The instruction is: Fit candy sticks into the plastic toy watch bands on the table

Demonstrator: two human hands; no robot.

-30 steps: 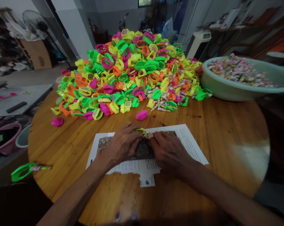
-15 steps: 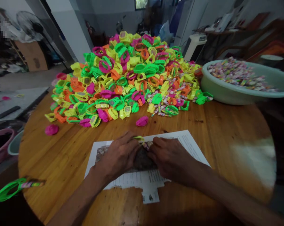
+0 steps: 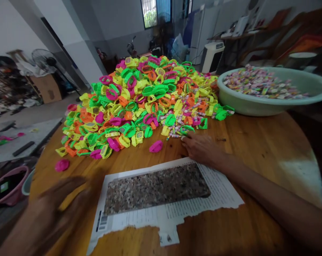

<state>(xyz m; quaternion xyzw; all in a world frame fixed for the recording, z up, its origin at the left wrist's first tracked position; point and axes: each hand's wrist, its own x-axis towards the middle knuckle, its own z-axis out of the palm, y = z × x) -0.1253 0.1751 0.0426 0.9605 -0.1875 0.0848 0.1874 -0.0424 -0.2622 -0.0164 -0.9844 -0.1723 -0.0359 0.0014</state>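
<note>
My left hand [image 3: 62, 202] is smeared by motion at the lower left, over the table's left side. Its thumb and fingers are spread, with nothing visible between them. My right hand [image 3: 200, 147] reaches to the front of the pile, its fingertips closed together beside small wrapped candy rolls [image 3: 175, 132]. Whatever they pinch is too small to name. A big heap of plastic toy watches [image 3: 139, 103] in green, yellow, pink and orange stands behind. Between my forearms a speckled stone slab [image 3: 155, 186] lies on a torn printed sheet [image 3: 222, 193].
A pale green basin [image 3: 259, 106] with many wrapped candies stands at the right on the round wooden table [image 3: 270, 160]. Single pink watches [image 3: 156, 146] lie before the heap. A pink tub [image 3: 8, 201] sits low at the left, below a grey side table [image 3: 43, 135].
My hands have parted from above the slab, where they held a small yellow piece and a candy roll. The left swung left; the right went forward. A green watch with candy left view lower left.
</note>
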